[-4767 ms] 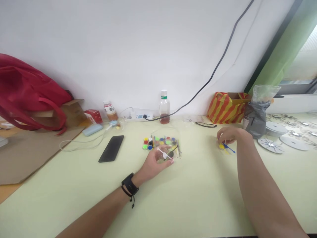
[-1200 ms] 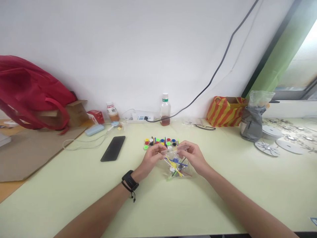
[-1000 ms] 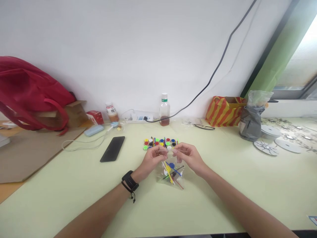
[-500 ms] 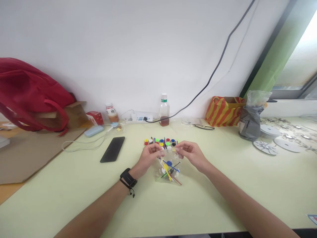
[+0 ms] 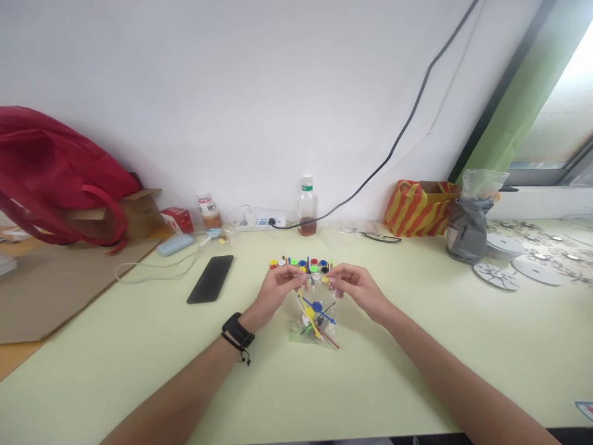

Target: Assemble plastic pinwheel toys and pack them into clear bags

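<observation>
Between my hands hangs a clear plastic bag (image 5: 301,337) with several coloured plastic spinner arrows inside, among them a yellow arrow (image 5: 309,313) and a blue arrow (image 5: 317,307). My left hand (image 5: 280,289) pinches the bag's upper left edge between thumb and fingers. At the upper right edge, my right hand (image 5: 354,288) pinches the same bag. Just beyond my fingertips lie rows of small coloured round pieces (image 5: 314,263), partly hidden by my hands. A black watch (image 5: 238,330) is on my left wrist.
A black phone (image 5: 210,279) lies left of my hands. Along the wall stand a bottle (image 5: 307,207), a power strip (image 5: 264,220) and a striped bag (image 5: 414,209). White discs (image 5: 496,275) and a grey bag (image 5: 469,228) are at the right, a red backpack (image 5: 60,167) at the left.
Both hands keep their grip on the bag and stay almost in place. The bag and the arrows inside shift slightly.
</observation>
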The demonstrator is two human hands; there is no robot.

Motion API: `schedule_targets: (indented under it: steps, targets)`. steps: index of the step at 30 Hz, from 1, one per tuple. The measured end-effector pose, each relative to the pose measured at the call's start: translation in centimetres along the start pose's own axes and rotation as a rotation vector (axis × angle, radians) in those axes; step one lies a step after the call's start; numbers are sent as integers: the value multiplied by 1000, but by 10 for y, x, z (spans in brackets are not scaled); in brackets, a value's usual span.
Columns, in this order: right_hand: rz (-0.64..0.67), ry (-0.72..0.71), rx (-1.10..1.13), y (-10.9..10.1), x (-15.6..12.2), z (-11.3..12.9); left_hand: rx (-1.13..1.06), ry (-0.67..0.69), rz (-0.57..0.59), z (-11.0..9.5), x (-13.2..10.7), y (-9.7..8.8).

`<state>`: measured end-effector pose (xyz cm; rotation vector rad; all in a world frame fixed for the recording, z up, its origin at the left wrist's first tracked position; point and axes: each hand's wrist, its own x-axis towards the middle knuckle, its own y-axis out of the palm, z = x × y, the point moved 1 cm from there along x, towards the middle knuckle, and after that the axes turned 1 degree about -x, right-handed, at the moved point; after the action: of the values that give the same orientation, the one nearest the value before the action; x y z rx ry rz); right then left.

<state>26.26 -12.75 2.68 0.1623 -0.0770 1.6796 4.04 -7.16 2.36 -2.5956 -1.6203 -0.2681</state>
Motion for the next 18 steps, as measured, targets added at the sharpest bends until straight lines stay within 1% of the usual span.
schedule_targets:
  steps: [5,11,15,18]
  targets:
    - [0,-3,28,-5,1,-2,10,-3,-6,-1,3,-7]
    - [-43,44,4,-11,4,-9,-23,-17,-38,0,5,-13]
    - [-29,5,69,-9,4,-7,-123,-1,-31,2,4,-11]
    - [-46,-19,38,-5,2,-3,-100,26,-42,2,2,-7]
